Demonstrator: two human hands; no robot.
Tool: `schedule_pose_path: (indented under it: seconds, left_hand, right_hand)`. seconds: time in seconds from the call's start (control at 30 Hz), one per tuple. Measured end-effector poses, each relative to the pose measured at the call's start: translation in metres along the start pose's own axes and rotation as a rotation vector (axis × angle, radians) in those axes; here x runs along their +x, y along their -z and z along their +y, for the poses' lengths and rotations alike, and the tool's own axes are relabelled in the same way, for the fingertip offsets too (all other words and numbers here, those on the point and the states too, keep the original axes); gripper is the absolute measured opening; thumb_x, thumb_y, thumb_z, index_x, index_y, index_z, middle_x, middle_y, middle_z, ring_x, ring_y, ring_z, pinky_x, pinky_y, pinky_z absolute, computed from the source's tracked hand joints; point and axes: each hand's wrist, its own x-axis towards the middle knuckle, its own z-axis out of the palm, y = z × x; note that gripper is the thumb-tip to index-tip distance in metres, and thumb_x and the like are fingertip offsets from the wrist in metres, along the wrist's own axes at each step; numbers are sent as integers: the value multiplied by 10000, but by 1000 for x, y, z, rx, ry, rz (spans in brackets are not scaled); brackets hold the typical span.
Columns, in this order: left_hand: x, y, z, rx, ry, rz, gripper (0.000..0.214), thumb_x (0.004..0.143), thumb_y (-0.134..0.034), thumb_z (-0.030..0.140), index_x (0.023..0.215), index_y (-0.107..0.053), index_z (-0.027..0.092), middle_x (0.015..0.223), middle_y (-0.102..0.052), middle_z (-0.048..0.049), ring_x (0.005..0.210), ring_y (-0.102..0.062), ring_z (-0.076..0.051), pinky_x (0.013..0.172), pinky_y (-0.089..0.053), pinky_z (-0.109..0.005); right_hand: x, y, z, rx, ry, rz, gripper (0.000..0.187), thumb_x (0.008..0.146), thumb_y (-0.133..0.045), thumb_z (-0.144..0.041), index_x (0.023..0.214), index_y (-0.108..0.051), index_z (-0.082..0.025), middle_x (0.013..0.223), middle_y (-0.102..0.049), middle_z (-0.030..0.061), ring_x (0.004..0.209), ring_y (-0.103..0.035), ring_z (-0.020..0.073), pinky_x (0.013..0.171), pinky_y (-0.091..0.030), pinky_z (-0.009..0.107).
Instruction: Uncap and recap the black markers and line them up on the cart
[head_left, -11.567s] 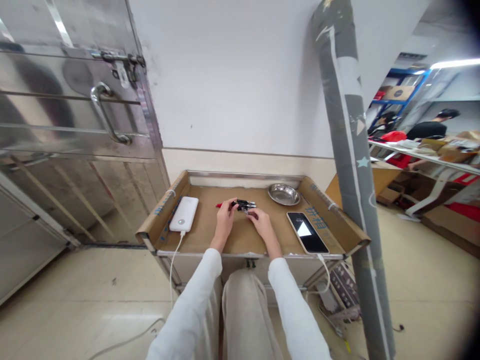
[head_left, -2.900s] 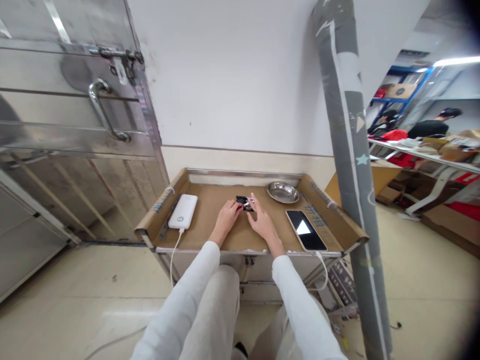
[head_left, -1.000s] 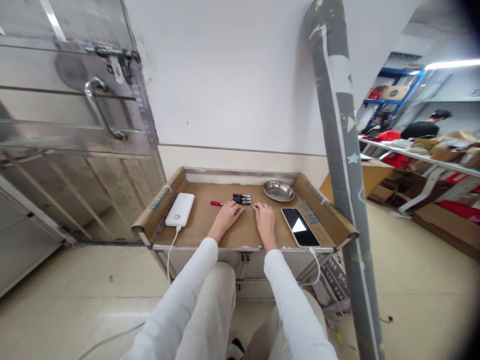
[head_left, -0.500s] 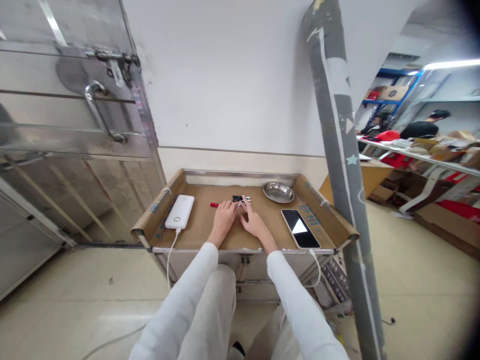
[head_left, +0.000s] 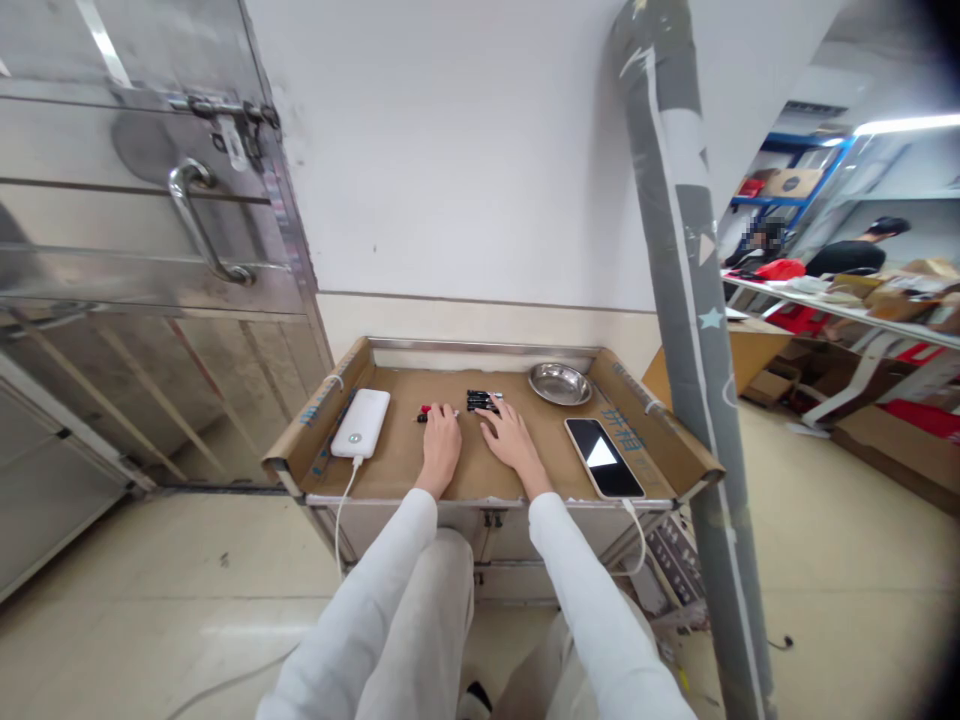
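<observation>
My left hand (head_left: 441, 445) is over the left-middle of the brown cardboard top, fingers bent down around a black marker (head_left: 422, 419) whose dark end sticks out to the left. A red marker (head_left: 425, 409) lies right beside it, partly hidden by my fingers. My right hand (head_left: 511, 442) lies to the right with its fingers apart, the fingertips touching or just over a group of several black markers (head_left: 478, 398). These lie side by side, their right ends partly covered by my fingers.
A white power bank (head_left: 361, 425) with a cable sits at the left, and a phone (head_left: 604, 458) with a cable at the right. Behind the phone is a round metal dish (head_left: 559, 383). Raised cardboard sides (head_left: 322, 415) edge the top. A grey wrapped column (head_left: 694, 270) stands close on the right.
My left hand has moved left, away from my right hand, bringing a black marker beside the red one. My right hand has stayed by the black markers, its fingers now spread.
</observation>
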Motion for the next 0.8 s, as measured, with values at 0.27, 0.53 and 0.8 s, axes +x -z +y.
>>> schedule_pose_path:
  seconds: [0.27, 0.53, 0.8]
  left_hand:
    - [6, -6, 7, -171, -220, -14, 191, 890, -365, 96, 1002, -518, 109, 972, -537, -119, 969, -524, -217, 881, -445, -357]
    - [15, -16, 17, -307, -201, -88, 131, 909, -426, 185, 962, -539, 145, 987, -551, -99, 954, -543, -198, 875, -452, -342]
    - [18, -16, 17, -400, -199, -150, 120, 904, -445, 183, 912, -559, 149, 982, -564, -88, 946, -555, -187, 859, -463, -327]
  right_hand:
    - [2, -2, 6, -96, -101, 156, 314, 864, -393, -136, 1096, -600, -180, 1153, -544, 113, 1046, -471, 220, 908, -385, 350]
    - [2, -11, 18, -170, -133, 157, 228, 843, -442, -152, 1000, -607, -168, 950, -548, 99, 890, -464, 221, 810, -370, 332]
    - [2, -12, 22, -65, -91, 122, 189, 898, -424, -194, 908, -611, -172, 919, -589, 87, 878, -492, 216, 820, -374, 325]
